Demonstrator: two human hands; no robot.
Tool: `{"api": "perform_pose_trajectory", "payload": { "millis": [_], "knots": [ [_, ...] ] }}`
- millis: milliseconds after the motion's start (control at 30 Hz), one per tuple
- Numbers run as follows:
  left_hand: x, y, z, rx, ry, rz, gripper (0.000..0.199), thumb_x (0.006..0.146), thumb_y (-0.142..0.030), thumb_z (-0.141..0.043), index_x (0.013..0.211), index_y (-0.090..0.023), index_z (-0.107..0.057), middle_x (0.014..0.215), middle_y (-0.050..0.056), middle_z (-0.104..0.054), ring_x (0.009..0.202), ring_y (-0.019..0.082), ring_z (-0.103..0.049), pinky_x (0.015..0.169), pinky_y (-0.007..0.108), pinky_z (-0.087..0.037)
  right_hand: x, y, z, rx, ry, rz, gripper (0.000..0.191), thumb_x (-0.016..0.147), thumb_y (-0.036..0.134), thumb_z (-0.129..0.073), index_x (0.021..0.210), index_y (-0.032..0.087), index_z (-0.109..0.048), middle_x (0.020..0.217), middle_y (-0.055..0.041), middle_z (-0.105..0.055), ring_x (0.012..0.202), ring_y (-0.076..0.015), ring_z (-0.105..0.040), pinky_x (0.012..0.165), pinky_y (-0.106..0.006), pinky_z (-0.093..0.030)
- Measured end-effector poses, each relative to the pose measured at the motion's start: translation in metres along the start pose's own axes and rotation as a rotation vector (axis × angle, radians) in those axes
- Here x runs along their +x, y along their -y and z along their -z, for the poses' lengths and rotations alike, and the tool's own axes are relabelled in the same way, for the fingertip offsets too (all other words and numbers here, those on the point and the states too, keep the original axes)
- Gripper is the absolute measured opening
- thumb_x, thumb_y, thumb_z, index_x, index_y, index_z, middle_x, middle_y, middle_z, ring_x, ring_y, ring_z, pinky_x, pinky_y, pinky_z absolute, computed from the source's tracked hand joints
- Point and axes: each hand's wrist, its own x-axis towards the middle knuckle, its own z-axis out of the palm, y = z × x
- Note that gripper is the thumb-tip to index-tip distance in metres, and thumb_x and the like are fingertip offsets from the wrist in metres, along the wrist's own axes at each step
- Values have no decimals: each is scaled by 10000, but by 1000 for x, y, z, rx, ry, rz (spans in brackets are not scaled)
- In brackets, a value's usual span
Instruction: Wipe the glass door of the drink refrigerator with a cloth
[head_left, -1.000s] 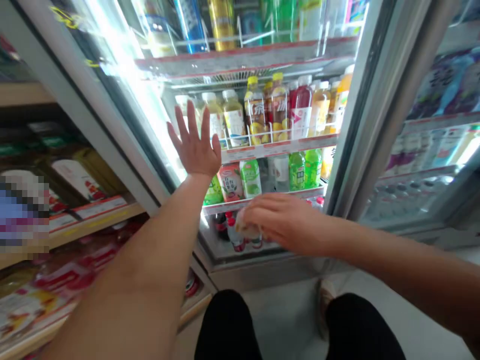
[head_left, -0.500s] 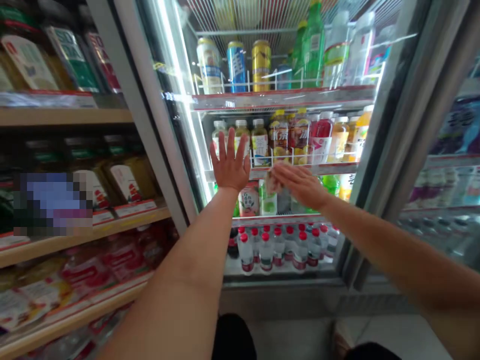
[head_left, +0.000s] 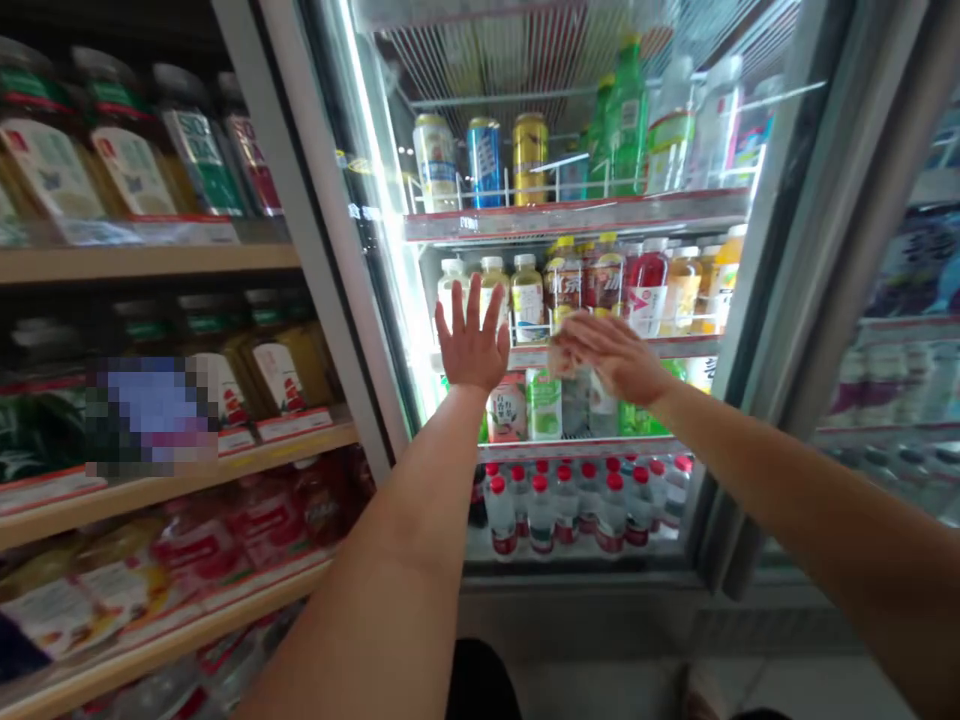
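My left hand (head_left: 473,345) is spread flat with its fingers apart against the glass door (head_left: 360,330) of a drinks fridge. To its right, my right hand (head_left: 619,355) presses a crumpled pale cloth (head_left: 562,358) to the same door; its fingers are bent over it and partly smeared by motion. Behind the glass, near both hands, stand juice bottles (head_left: 527,305) with white caps and dark tea bottles (head_left: 564,275) with yellow caps. A green-labelled carton (head_left: 544,405) shows below the cloth.
Wooden shelves with bottled drinks (head_left: 135,160) stand close on the left. Cans (head_left: 530,160) and a green bottle (head_left: 625,125) fill the upper fridge shelf; red-capped water bottles (head_left: 541,515) stand at the bottom. A metal door frame (head_left: 780,400) runs down the right.
My right hand has slid slightly up the glass with the cloth. My left hand stays at the same place on the door. The whole view has shifted a little.
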Motion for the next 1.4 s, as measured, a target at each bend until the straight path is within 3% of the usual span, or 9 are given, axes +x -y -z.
{"api": "perform_pose_trajectory", "payload": {
  "millis": [133,300,400,533,633,800,1033,1267,1400],
  "knots": [
    [1,-1,0,-15,9,4,573,1018,-304,-489,1585,-245,-435,1699,57,-270,1604,273,-49,1311,550,26,5,-13,-1,-56,-228,-298,664,1043,147,-443,1646,357,-262,1671,-1,-372,1569,-276,-287,1277,-533,-311],
    [1,-1,1,-28,29,11,591,1012,-295,-488,1597,-242,-418,1706,59,-245,1603,295,-48,1310,570,32,-54,24,-21,22,51,70,727,1031,99,-427,1666,328,-157,1593,-16,-496,1502,-228,-424,1248,-471,-352],
    [1,0,1,-37,32,8,597,1018,-299,-473,1608,-248,-400,1712,50,-216,1603,291,-22,1309,574,48,-67,14,-9,34,175,233,741,1019,66,-397,1669,294,-124,1579,-8,-512,1474,-200,-464,1238,-436,-371],
    [1,1,0,-32,26,-1,594,1027,-314,-458,1612,-239,-394,1711,52,-208,1601,286,-7,1313,560,59,-49,-26,14,-66,-49,-56,763,1016,80,-439,1664,359,-148,1641,-4,-426,1527,-252,-382,1263,-508,-348],
    [1,1,0,-41,22,-3,591,1025,-313,-461,1608,-241,-402,1710,48,-210,1601,282,-6,1315,557,60,-53,-30,14,-117,-302,-309,717,1029,116,-434,1661,358,-198,1697,-14,-316,1568,-302,-286,1263,-560,-352],
    [1,1,1,-80,29,11,603,1016,-301,-481,1611,-259,-394,1713,23,-208,1603,272,-5,1317,550,72,-90,-9,2,-105,-198,-236,723,1035,154,-464,1667,351,-175,1666,-65,-379,1537,-328,-352,1224,-585,-410],
    [1,-1,2,-34,16,12,590,1015,-304,-471,1599,-249,-411,1706,43,-246,1604,268,-27,1312,561,29,-15,-33,9,-114,-404,-434,649,1066,209,-386,1667,347,-184,1711,-26,-271,1583,-337,-229,1277,-608,-306],
    [0,-2,2,-26,14,9,576,1019,-309,-482,1589,-253,-426,1701,49,-259,1603,250,-19,1311,556,12,-11,30,-16,64,-13,-134,695,1048,179,-463,1651,407,-204,1619,3,-463,1530,-261,-374,1266,-535,-340],
    [0,-2,2,4,24,16,583,1016,-291,-488,1594,-261,-414,1704,38,-249,1601,244,-8,1313,547,16,14,6,-11,71,-207,-262,650,1049,172,-429,1632,417,-279,1643,20,-423,1547,-294,-334,1269,-574,-321]
  ]
}}
